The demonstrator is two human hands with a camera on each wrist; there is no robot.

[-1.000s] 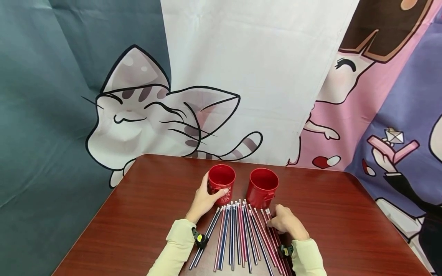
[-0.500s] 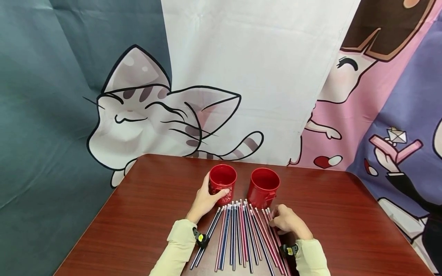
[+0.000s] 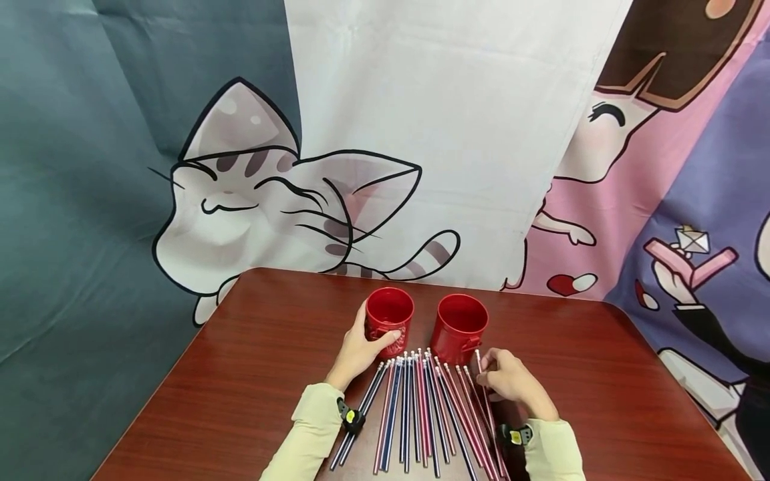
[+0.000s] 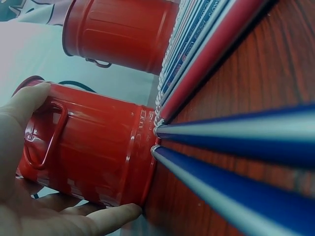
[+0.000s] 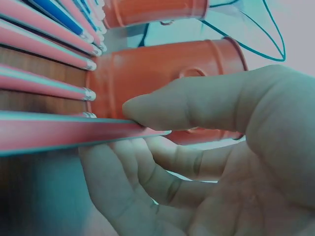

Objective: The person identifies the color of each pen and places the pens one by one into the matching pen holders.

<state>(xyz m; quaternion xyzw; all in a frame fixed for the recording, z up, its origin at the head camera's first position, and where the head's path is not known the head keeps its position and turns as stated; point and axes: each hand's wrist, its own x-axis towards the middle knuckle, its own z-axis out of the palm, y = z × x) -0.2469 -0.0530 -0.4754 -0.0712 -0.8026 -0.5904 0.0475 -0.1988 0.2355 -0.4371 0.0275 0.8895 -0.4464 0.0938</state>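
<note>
My left hand [image 3: 356, 349] holds the left red metal cup [image 3: 388, 312], thumb over its front near the handle and fingers round the far side. In the left wrist view the cup [image 4: 93, 142] stands on the table by the pencil ends. My right hand [image 3: 511, 381] pinches a red striped pencil [image 3: 490, 415] between thumb and fingers, its white eraser end raised off the table. The right wrist view shows that pencil [image 5: 64, 132] crossing the fingertips. Beside it stands the second red cup [image 3: 458, 337], untouched. No contents show inside either cup.
Several red and blue striped pencils [image 3: 417, 414] lie fanned out before the cups, eraser ends towards them. Two blue pencils [image 3: 361, 414] lie by the left wrist. The brown table [image 3: 252, 347] ends at a cartoon-printed cloth [image 3: 469, 147].
My right hand has pinched the outermost red pencil and raised its eraser end, moving slightly right and apart from the row. My left hand stays on the left cup.
</note>
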